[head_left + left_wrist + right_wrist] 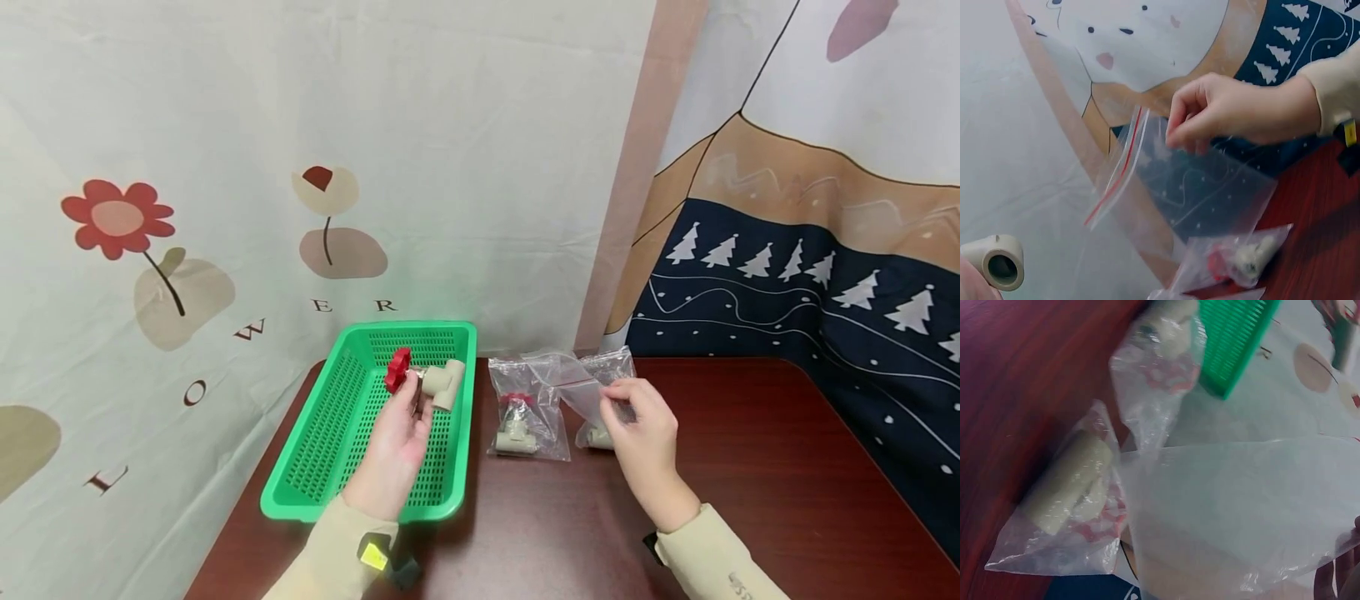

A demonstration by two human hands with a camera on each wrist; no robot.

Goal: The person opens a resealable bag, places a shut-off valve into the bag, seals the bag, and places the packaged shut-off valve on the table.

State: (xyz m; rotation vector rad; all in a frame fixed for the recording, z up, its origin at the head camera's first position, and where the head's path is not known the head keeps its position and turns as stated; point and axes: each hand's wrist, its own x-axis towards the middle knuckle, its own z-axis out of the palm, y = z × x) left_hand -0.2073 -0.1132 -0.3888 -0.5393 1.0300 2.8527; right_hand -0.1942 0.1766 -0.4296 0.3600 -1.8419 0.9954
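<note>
Over the green basket (pixel 281 483), my left hand (pixel 393 442) grips a beige pipe valve (pixel 442 383) with a red handwheel. Its beige open end also shows at the lower left of the left wrist view. My right hand (pixel 645 425) pinches a clear zip bag (pixel 1210 187) by its edge; nothing shows inside it, and a red line runs along its seal. On the table beyond that hand lie two bagged valves: one bag (pixel 528 417) sits beside the basket, the other (pixel 1072 487) is partly hidden behind the held bag in the head view.
The basket stands at the left on a dark red wooden table (pixel 750 483). Printed cloth (pixel 487 167) hangs right behind the table and along its right side.
</note>
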